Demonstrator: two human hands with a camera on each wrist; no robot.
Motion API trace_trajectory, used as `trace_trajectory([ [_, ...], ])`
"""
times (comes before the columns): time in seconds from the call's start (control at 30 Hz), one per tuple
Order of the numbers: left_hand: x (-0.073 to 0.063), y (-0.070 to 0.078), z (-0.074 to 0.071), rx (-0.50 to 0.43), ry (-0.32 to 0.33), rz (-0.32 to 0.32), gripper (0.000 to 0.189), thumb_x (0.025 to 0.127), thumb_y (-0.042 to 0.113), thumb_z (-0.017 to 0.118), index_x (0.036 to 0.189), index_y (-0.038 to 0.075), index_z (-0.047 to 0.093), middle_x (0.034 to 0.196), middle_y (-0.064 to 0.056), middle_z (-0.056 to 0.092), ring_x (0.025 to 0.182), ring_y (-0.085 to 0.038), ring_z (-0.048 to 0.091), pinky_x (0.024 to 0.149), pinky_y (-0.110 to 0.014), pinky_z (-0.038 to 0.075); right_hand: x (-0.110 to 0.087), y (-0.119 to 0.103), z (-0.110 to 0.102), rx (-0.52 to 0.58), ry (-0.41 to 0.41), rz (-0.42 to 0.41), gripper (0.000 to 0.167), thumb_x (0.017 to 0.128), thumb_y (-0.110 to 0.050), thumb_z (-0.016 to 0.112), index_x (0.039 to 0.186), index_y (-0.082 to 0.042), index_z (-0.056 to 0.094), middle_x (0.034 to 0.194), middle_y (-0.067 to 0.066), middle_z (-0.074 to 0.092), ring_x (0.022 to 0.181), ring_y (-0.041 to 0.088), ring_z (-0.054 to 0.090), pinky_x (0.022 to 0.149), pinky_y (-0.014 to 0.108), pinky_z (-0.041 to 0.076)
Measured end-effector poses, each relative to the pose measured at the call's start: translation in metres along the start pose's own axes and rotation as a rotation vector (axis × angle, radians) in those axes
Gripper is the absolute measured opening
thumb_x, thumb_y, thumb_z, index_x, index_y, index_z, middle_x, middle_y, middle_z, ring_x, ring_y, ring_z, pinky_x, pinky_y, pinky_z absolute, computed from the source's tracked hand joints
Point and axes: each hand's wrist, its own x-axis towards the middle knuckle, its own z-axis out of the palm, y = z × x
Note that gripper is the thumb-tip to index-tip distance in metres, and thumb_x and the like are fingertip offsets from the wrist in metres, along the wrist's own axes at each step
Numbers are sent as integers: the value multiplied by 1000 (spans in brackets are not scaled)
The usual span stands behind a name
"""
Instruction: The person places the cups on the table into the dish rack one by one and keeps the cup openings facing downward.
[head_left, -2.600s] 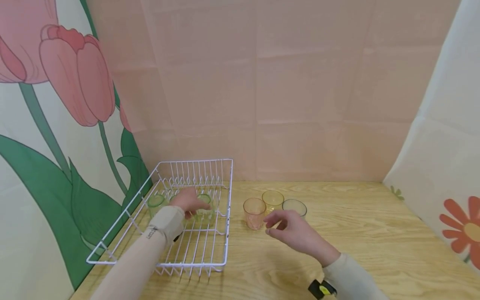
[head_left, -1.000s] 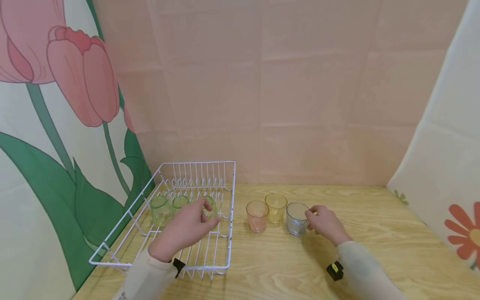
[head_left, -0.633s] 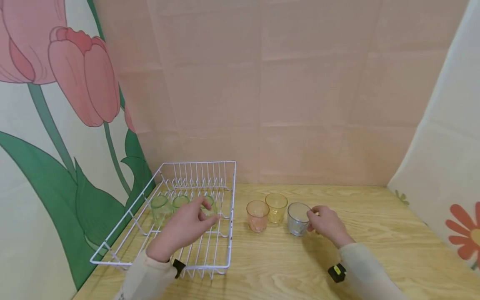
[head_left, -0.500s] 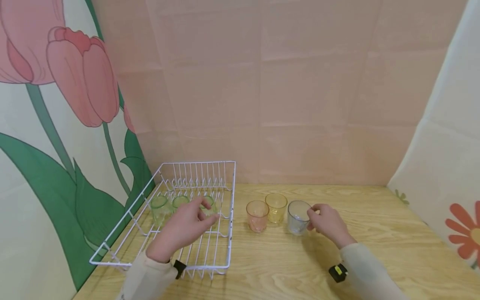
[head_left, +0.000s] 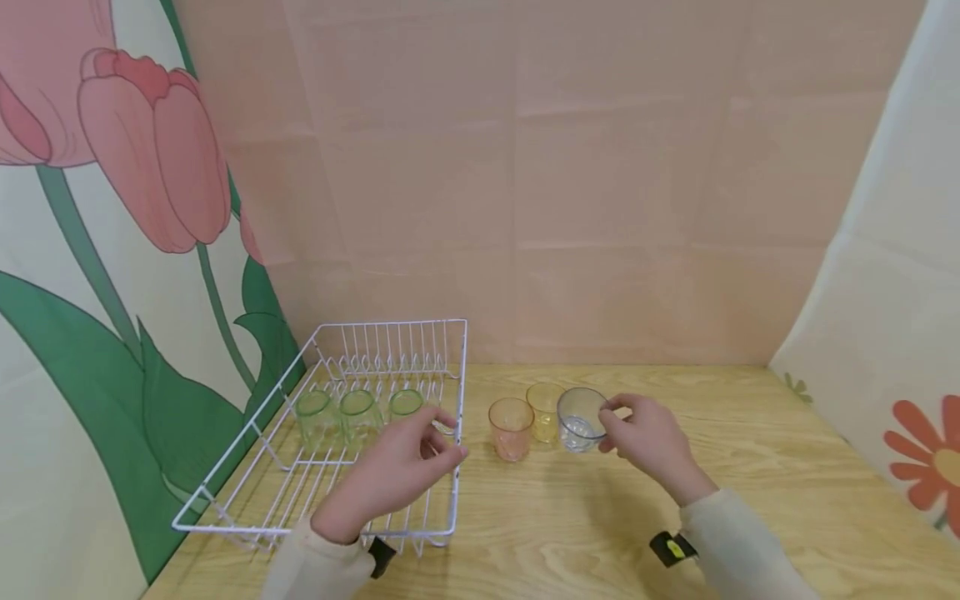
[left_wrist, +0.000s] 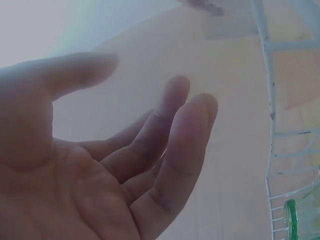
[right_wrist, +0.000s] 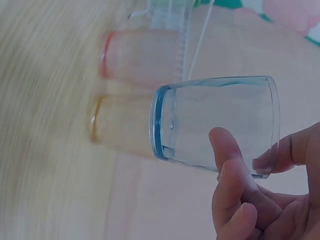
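Observation:
My right hand (head_left: 652,442) pinches the rim of a pale blue-grey drinking glass (head_left: 579,423), thumb on one side and fingers on the other. In the right wrist view this glass (right_wrist: 200,117) has a thick blue base, raised off the table. Just left of it stand a yellow glass (head_left: 542,410), partly covered by it, and a pink glass (head_left: 512,435). My left hand (head_left: 397,471) hovers over the front right of a white wire dish rack (head_left: 457,450), fingers loosely bent with nothing in them. Several green glasses (head_left: 318,421) stand in the rack, the rightmost partly behind that hand.
The wood-grain table (head_left: 555,533) carries everything. A pink backdrop (head_left: 615,217) hangs behind it, with a tulip-patterned sheet (head_left: 157,150) on the left and a white flowered sheet (head_left: 885,333) on the right. The rack's raised wire rim lies between the two groups of glasses.
My right hand has lifted the blue-grey glass off the table and moved it slightly left. The left hand, earlier at the green glasses, has drawn back toward the rack's right edge.

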Motion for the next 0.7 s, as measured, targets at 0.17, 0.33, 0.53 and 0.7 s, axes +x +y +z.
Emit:
trace_trajectory([
  [0.17,4,1,8,-4,32,38,37,97,31,65,127,9,59,87,8,68,80,-9,62,72,-29,51,-12,-21,4,77,-14,-34,34,99,-24,51,122,0,62,69,2,72,65,16,68,53,32,51],
  [0.33,8,6,19,-33,3,55,44,99,37,61,133,9,57,91,6,67,81,-9,61,73,-29,51,-23,-38,6,87,-35,-45,33,98,-23,52,122,-1,62,69,1,71,62,16,67,45,30,44],
  [0.53,13,11,31,-54,-25,30,51,101,43,57,139,9,54,94,3,68,77,-8,61,68,-29,52,-34,-56,10,109,-46,-72,31,97,-18,54,121,-2,63,67,1,71,59,16,66,47,30,47],
  [0.7,18,12,43,-115,-74,35,56,102,46,53,145,10,49,93,6,71,78,-7,63,68,-29,52,-42,-66,18,143,-63,-105,31,94,-15,57,121,-1,64,67,1,70,58,15,66,53,30,54],
])
